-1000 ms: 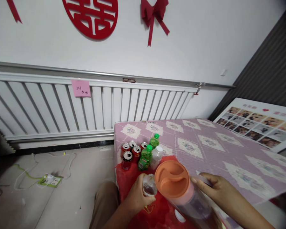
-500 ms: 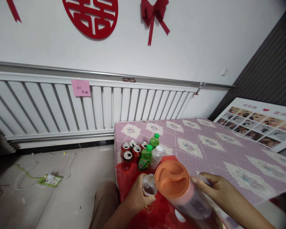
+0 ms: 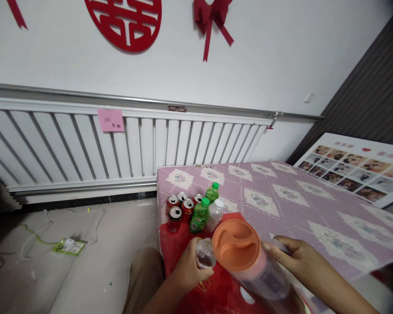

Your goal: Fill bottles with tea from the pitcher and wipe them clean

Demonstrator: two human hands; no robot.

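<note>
My left hand [image 3: 186,270] is closed around a small clear plastic bottle [image 3: 205,254] held low over the red cloth [image 3: 177,246]. My right hand [image 3: 290,258] grips the handle side of a clear pitcher with an orange lid [image 3: 237,244], which stands tilted right beside the bottle. Just beyond them stand several red drink cans [image 3: 180,208], two green bottles [image 3: 200,214] and a clear bottle with a white cap [image 3: 215,212].
The table carries a purple patterned cloth [image 3: 281,196]. A white radiator [image 3: 118,148] with a pink note [image 3: 110,120] runs along the wall. Cables and a power strip [image 3: 68,247] lie on the floor at left. A photo board [image 3: 353,168] leans at right.
</note>
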